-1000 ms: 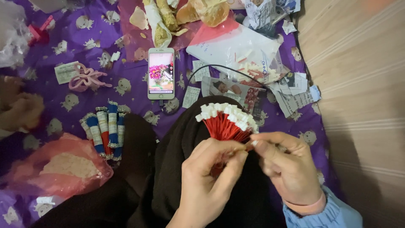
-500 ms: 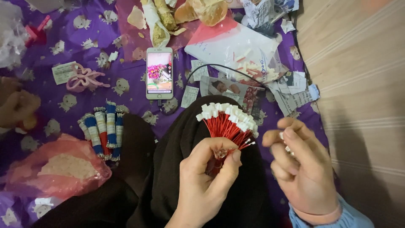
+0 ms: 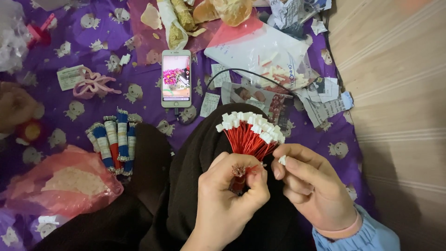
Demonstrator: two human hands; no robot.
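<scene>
Red wires (image 3: 248,142) in a thick bundle fan upward over a dark-clothed lap (image 3: 195,186), each strand capped with a small white plastic connector, bare copper ends bunched at the bottom. Left hand (image 3: 230,197) is clenched around the bundle's base. Right hand (image 3: 311,186) pinches a single white connector (image 3: 282,160) between thumb and fingertips, just beside the fan.

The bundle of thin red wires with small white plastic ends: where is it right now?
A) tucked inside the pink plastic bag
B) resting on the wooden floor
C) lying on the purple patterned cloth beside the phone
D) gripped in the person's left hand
D: the left hand is closed around the lower part of the bundle of thin red wires, with the white ends fanning out above it over the dark lap.
</scene>
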